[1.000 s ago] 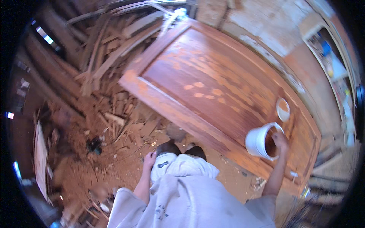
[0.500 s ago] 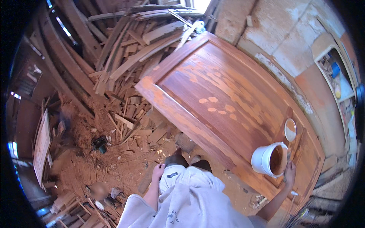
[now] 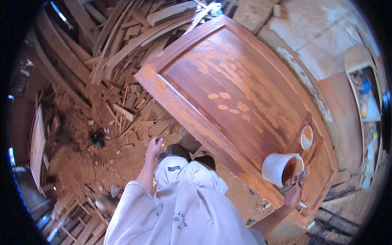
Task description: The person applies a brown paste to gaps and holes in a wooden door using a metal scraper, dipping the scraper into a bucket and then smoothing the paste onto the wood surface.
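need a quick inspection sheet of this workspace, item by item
surface: large reddish-brown wooden door panel lying flat, stain patchy with pale spots.
job's things: white plastic bucket of brown liquid stands on the door; small round white lid beside it; brush in the right hand.
clutter: loose wooden offcuts and planks piled on the sawdust floor.
hands: right hand in a grip on the brush by the bucket; left hand hangs free, open.
cables: nothing seen.
surroundings: shelf unit at right, rough plaster wall.
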Motion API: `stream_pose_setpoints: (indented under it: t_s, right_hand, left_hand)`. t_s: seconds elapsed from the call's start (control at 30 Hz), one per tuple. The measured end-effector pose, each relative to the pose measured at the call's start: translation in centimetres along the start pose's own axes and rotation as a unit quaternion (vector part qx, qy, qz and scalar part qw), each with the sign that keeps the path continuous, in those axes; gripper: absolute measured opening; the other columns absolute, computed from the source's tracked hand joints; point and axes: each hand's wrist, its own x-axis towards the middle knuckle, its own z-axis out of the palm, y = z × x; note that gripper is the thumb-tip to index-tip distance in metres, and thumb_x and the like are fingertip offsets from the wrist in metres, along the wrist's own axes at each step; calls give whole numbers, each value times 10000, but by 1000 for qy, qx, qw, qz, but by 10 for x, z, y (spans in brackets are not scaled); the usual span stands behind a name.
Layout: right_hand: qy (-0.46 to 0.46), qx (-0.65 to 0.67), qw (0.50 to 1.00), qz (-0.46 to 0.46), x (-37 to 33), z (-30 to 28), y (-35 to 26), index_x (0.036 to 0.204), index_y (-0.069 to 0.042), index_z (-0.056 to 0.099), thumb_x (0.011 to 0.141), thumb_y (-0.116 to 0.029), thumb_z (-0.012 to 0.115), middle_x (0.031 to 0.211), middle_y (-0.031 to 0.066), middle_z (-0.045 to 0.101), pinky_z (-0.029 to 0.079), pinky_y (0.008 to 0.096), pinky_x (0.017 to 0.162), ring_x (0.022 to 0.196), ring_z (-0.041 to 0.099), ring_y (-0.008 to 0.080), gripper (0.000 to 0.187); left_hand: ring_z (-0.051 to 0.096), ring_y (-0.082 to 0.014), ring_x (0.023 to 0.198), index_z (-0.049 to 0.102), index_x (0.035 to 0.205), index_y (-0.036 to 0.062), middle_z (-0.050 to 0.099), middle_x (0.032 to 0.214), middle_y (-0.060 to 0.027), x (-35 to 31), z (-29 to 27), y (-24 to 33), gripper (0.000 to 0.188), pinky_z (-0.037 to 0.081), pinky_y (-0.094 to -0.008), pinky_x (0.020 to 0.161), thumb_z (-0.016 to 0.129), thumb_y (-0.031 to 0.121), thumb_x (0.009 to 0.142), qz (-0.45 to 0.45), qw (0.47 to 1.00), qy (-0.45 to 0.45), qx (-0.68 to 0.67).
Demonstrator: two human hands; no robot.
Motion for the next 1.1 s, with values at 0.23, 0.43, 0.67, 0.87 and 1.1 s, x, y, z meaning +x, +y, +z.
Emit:
stream_pose_setpoints:
  t_s: [0.23, 0.43, 0.67, 0.87, 1.1]
  right_hand:
    - [-230, 224, 940, 116, 112, 195, 49, 1107, -134, 590, 896, -193, 603, 740, -12, 423, 366, 368, 782, 712, 413, 155, 220]
    - [-334, 194, 905, 177, 174, 324, 80, 1037, -118, 628, 1003, -397, 500, 684, -17, 377, 391, 379, 764, 680, 417, 162, 309]
    - [-403, -226, 871, 166, 251, 433, 148, 932, -104, 617, 977, -343, 616, 773, -15, 544, 373, 264, 630, 680, 478, 114, 243]
    - [-430, -680, 527, -273, 310, 526, 247, 870, -69, 629, 916, -458, 661, 885, 101, 630, 410, 390, 868, 882, 604, 222, 393]
    - [-550, -664, 440, -250, 341, 587, 282, 873, -87, 645, 871, -505, 664, 908, 81, 642, 372, 464, 973, 964, 602, 275, 418]
  left_hand:
    - [622, -230, 822, 641, 1047, -19, 674, 912, -150, 137, -34, 30, 394, 506, -369, 775, 582, 366, 984, 1, 980, 185, -68]
    - [655, -307, 1028, 533, 1206, -83, 648, 1151, -231, 245, -57, 80, 496, 509, -404, 890, 551, 372, 1007, -47, 907, 386, -159]
    - [570, -492, 1092, 449, 1266, -142, 544, 1213, -357, 325, -66, 132, 624, 447, -507, 975, 456, 429, 1014, -107, 870, 477, -60]
    - [598, -476, 1065, 392, 1319, -130, 543, 1222, -339, 326, -57, 159, 651, 507, -518, 885, 458, 439, 1008, -192, 892, 408, -9]
    - [604, -465, 1079, 410, 1318, -136, 555, 1233, -342, 324, -71, 178, 695, 505, -511, 894, 449, 483, 1004, -232, 894, 383, -18]
